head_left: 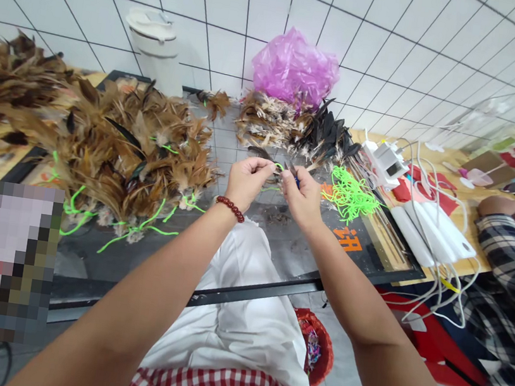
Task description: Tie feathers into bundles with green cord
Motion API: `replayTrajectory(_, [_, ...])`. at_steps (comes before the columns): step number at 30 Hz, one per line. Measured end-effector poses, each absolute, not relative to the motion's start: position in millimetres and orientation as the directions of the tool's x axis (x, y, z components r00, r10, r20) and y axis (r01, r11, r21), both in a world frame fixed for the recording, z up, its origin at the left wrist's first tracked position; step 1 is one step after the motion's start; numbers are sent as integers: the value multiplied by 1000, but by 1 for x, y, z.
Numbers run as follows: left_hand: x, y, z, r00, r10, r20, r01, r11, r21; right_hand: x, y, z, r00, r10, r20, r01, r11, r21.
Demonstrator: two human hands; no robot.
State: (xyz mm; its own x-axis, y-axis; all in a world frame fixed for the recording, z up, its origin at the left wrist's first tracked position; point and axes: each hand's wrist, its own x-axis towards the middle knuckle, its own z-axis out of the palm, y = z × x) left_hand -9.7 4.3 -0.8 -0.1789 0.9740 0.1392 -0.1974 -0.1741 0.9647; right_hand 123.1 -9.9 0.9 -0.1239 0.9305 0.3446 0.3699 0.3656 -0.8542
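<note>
My left hand (246, 180) and my right hand (303, 196) meet above the dark glass tabletop (287, 255). Both are pinched shut on a small feather bundle (282, 172) with a neon green tie running between them. A red bead bracelet circles my left wrist. To the left lies a big heap of brown feathers tied with green ties (134, 150). A pile of loose green ties (350, 194) lies just right of my right hand.
Loose brown and black feathers (295, 128) sit behind my hands before a pink plastic bag (294, 67). A white bin (156, 44) stands by the tiled wall. White devices with cables (429, 227) lie at right. Another person's plaid sleeve (513, 248) rests there. A red basket (317, 348) sits below.
</note>
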Motion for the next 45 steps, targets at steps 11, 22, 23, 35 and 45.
replayTrajectory(11, [-9, 8, -5, -228, 950, 213, -112, -243, 964, 118, -9, -2, -118, 881, 458, 612, 428, -665])
replayTrajectory(22, [-10, 9, -5, -246, 943, 225, -95, -254, 963, 118, -9, -3, -114, 885, 451, 623, 417, -661])
replayTrajectory(23, [-10, 9, -5, -247, 941, 231, -90, -259, 962, 118, -9, -3, -113, 886, 451, 622, 416, -663])
replayTrajectory(35, [-11, 8, -5, -251, 913, 322, 45, -322, 946, 119, -9, -2, -107, 892, 440, 603, 409, -684])
replayTrajectory(45, [-11, 6, -6, -200, 872, 446, 158, -420, 894, 118, -5, -9, -99, 946, 310, 266, 325, -907])
